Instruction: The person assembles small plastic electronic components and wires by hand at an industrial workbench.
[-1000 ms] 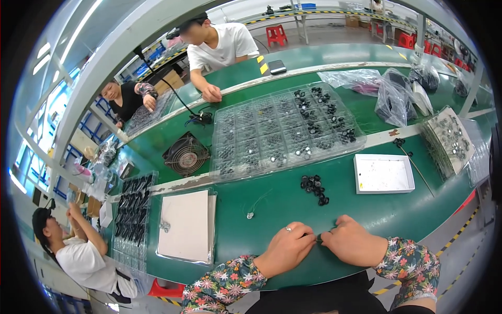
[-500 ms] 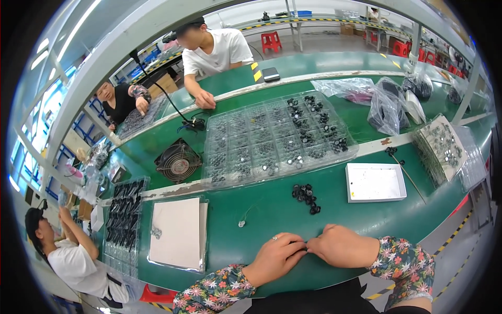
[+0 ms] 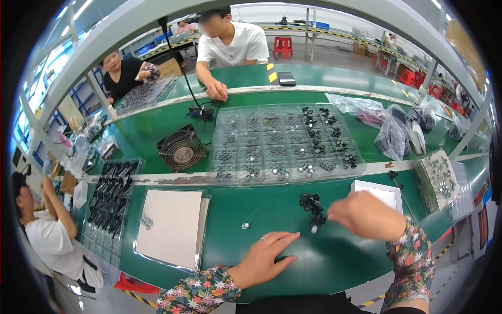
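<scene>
1. Lying just left of the right hand (image 3: 361, 213), the cluster of small black round parts (image 3: 311, 202) stretches far to near; the left hand (image 3: 262, 258) is farther off.
2. Right fingers curl, blurred; cannot tell whether they grip anything.
3. Left fingers spread, empty.

A green bench (image 3: 230, 209) carries a clear compartment tray (image 3: 324, 176), a fan (image 3: 181, 150), black round parts (image 3: 312, 203) and a white box (image 3: 386, 194).
</scene>
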### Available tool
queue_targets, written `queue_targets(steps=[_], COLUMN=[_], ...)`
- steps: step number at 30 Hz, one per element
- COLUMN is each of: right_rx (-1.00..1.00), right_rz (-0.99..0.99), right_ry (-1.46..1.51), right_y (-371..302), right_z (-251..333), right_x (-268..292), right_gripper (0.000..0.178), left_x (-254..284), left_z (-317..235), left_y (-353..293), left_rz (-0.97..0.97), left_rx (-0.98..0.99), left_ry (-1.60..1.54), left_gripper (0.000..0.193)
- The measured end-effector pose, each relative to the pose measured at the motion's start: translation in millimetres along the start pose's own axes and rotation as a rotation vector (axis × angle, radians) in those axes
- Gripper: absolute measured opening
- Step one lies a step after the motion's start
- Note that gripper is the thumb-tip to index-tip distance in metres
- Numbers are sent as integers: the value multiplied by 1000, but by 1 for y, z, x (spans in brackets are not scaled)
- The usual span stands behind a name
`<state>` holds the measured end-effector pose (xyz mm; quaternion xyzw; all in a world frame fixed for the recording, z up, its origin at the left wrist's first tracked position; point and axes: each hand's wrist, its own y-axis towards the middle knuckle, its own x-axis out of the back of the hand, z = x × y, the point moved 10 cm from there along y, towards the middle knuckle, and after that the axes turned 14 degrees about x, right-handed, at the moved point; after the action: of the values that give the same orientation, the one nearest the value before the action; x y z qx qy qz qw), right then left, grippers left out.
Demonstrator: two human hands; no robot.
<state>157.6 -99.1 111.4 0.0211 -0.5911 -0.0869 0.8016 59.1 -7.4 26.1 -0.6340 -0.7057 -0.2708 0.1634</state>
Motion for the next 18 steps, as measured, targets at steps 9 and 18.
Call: queue_targets(steps=[9, 18], right_rx=[-161, -164], right_rz=[-155, -199], right_ry=[-312, -368], right_y=[30, 32], right_z=[-84, -121], right_x=[44, 40], right_gripper=[15, 17], left_x=[-14, -25], left_z=[9, 6], left_y=[0, -1], left_rz=[84, 149], left_rx=[-9, -34], left_ry=[56, 58], left_gripper=[33, 28])
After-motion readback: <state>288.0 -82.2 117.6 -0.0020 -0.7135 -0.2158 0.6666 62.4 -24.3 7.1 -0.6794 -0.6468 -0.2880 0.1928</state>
